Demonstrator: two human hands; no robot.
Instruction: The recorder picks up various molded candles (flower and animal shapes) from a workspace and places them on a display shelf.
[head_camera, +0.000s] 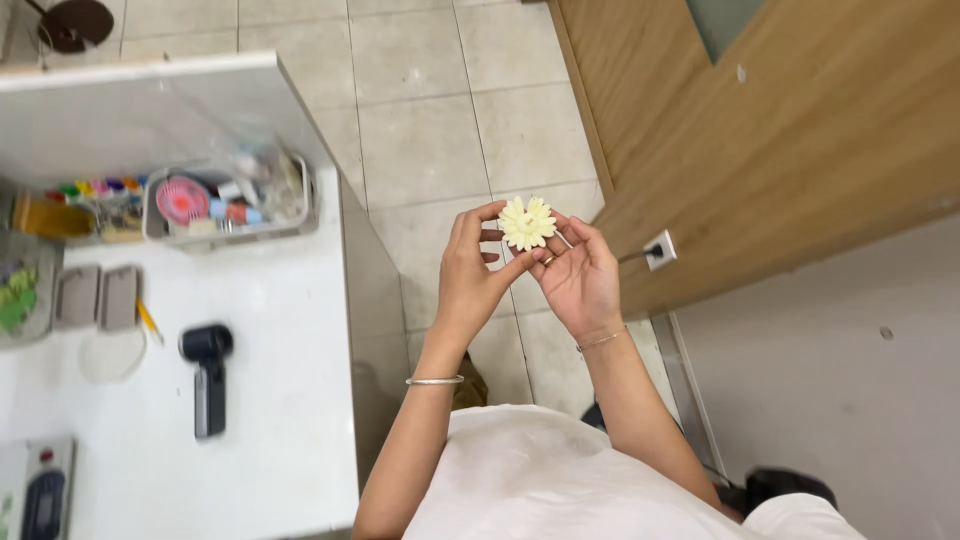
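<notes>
even, soft indoor light, bright with no hard shadows. left of the hands, the glossy white table top (270, 400) washes out pale and the clear plastic organiser box (228, 205) smears with motion blur.

A clear plastic box (228, 205) stands at the back of the white table (280, 400), crammed with small colourful packets and a pink round thing. At the table's near left corner lies a grey device with a dark screen (42, 500).
</notes>
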